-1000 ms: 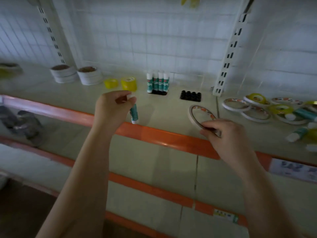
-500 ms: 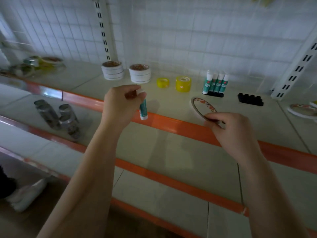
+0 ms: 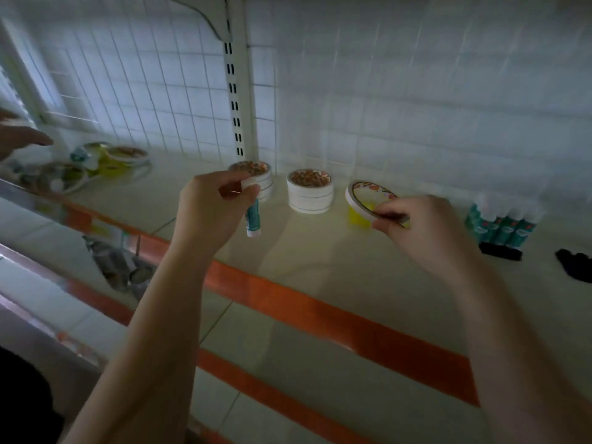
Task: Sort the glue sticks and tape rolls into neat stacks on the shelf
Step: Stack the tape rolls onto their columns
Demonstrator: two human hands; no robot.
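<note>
My left hand [image 3: 211,213] pinches a teal and white glue stick [image 3: 253,219] by its top, so it hangs upright above the shelf [image 3: 304,251]. My right hand [image 3: 423,229] holds a thin white tape roll [image 3: 368,197] tilted on edge, in front of a yellow tape roll [image 3: 357,216]. Two stacks of white tape rolls [image 3: 310,193] stand at the back, the left stack [image 3: 266,181] partly behind my left hand. A row of glue sticks [image 3: 503,225] stands upright at the right on a black base.
A loose pile of tape rolls and glue sticks [image 3: 96,165] lies at the far left, with another person's hand [image 3: 19,137] over it. A black holder [image 3: 573,264] sits at the right edge. An upright post [image 3: 235,91] divides the grid back wall. Metal objects [image 3: 118,264] lie on the lower shelf.
The view has swung left, so the white stacks now sit just behind my hands. Both hands kept their grips and moved left along the shelf. Another hand has appeared at far left.
</note>
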